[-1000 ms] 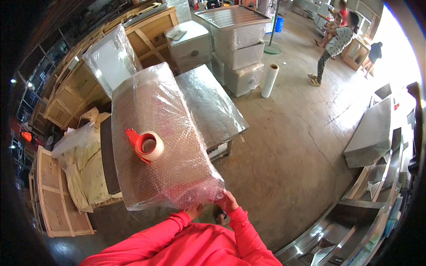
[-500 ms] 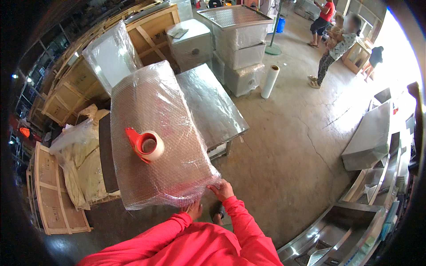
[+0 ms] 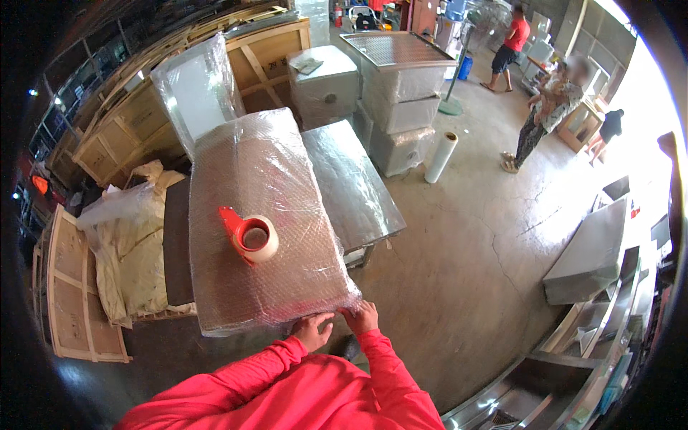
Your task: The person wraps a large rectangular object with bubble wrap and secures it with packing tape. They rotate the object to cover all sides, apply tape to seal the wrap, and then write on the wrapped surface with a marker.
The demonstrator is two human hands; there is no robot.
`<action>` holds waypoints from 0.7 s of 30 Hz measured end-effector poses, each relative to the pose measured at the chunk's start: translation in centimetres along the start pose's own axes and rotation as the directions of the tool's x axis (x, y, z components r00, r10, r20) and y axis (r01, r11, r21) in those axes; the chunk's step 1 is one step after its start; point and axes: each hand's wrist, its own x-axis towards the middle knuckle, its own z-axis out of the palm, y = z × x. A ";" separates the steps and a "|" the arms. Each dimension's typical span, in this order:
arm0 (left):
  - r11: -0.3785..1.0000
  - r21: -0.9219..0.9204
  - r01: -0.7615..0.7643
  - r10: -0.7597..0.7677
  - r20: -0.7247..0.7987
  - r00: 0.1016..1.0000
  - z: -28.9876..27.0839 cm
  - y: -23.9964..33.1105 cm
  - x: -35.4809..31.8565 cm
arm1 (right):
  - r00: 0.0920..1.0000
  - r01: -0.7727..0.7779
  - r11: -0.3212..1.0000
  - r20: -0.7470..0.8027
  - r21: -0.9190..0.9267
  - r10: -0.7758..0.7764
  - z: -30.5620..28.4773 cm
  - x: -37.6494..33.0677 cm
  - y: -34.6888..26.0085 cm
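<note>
Apparently the step in hand is working the loose edge of the bubble wrap [image 3: 251, 168] around a large boxy piece left of the frame's centre, at its nearest corner. The right hand [image 3: 362, 317] has a narrow grip there, its fingers closed on the film at the lower right corner. The left hand [image 3: 311, 332] lies just beside it under the lower edge, its grip fairly wide, thumb apart from the fingers; whether its fingertips press the film cannot be told. A red tape dispenser [image 3: 231, 218] with a pale tape roll [image 3: 271, 245] rests on top, within reach. To the right, a metal-topped desk [image 3: 355, 188] adjoins the wrapped piece. The next move seems to call for drawing the corner flat and holding it with one hand, leaving the other free for the tape.
</note>
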 end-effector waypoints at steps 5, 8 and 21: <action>0.985 0.012 -0.171 0.168 0.109 0.980 0.5 -4.6 -0.5 | 0.973 -0.169 0.984 0.168 0.058 0.157 -1.4 0.4 -0.7; 0.963 0.053 -0.265 0.249 0.212 0.945 2.8 -7.4 0.1 | 0.856 -0.243 0.946 0.411 -0.214 0.313 -9.2 3.4 -2.5; 0.786 0.061 -0.615 0.588 0.235 0.774 4.7 -9.3 2.0 | 0.939 0.178 0.607 -0.052 -0.775 -0.341 11.6 21.1 -21.3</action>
